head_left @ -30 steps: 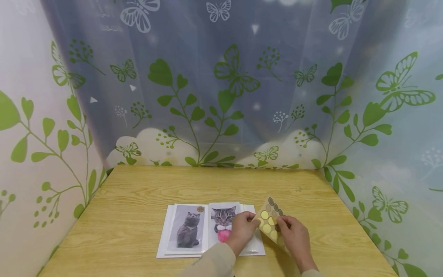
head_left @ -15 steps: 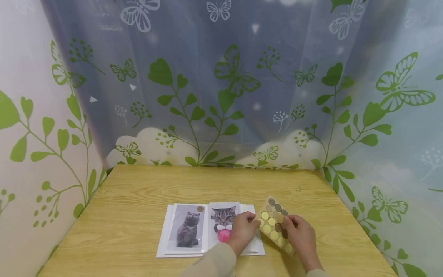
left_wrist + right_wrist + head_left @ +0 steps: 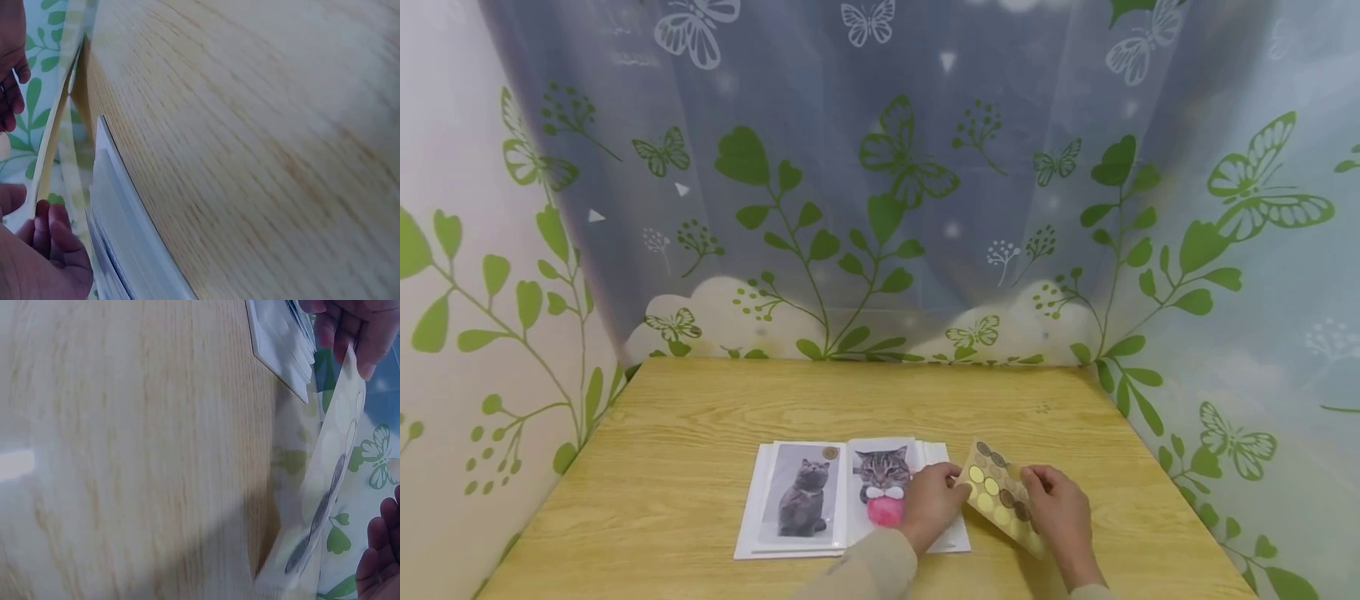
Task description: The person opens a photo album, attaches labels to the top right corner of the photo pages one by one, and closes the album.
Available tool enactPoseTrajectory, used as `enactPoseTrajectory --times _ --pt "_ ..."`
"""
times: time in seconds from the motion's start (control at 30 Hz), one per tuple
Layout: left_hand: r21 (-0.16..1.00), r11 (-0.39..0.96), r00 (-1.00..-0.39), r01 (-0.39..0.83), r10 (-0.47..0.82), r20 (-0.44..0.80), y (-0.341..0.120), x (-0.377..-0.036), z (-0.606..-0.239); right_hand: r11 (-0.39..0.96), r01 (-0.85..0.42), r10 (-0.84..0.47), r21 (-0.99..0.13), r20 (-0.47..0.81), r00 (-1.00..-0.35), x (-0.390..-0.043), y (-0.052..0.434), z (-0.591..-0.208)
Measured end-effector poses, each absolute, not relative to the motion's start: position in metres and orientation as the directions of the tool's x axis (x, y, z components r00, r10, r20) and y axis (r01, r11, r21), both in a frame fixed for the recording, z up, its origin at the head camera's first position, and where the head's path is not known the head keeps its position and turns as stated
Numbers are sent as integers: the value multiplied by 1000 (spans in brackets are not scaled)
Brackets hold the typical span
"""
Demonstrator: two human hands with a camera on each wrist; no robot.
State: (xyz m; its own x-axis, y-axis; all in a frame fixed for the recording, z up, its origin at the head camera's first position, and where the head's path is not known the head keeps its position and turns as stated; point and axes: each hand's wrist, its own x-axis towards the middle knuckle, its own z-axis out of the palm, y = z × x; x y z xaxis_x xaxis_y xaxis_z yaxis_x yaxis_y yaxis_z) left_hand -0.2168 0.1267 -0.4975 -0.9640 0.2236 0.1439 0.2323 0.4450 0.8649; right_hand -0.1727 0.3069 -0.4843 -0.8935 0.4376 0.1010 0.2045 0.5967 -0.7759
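Observation:
My left hand [image 3: 934, 504] pinches the near-left edge of a tan sheet of round gold stickers [image 3: 985, 500], held tilted above the table. In the left wrist view the sheet [image 3: 49, 150] appears almost edge-on, between the thumb and curled fingers. My right hand [image 3: 1062, 521] is just right of the sheet, thumb and forefinger together. A pale round piece [image 3: 394, 470], seemingly a peeled sticker, shows at its fingertips in the right wrist view, partly cut off. Beside the left hand lies an open photo album [image 3: 805, 500] with cat pictures; the left page has one round sticker [image 3: 831, 453].
The album rests on a wood-grain table [image 3: 700, 417]. A patterned curtain [image 3: 820, 167] with leaves and butterflies hangs behind the table and along both sides. The left forearm passes over the album's lower right corner.
My right hand has drawn back to the right from the sheet's middle, uncovering more stickers. The left hand keeps its pinch, and the sheet has dipped slightly. The head view has shifted a little.

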Motion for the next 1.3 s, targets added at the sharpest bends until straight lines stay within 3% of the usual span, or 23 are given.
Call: enactPoseTrajectory --times 0.3,0.73,1.03,1.3 --pt "779 510 -909 366 377 180 124 -213 -495 594 198 432 -780 101 -896 -171 303 -484" --pt "754 499 -888 426 389 245 114 -216 -498 614 173 402 -770 116 -908 -176 294 -488" --pt "702 561 -890 438 384 247 97 -221 -498 603 151 368 -783 105 -924 -179 287 -490" --pt "537 683 -868 496 384 314 75 -222 -497 622 145 336 -769 95 -937 -184 280 -492"
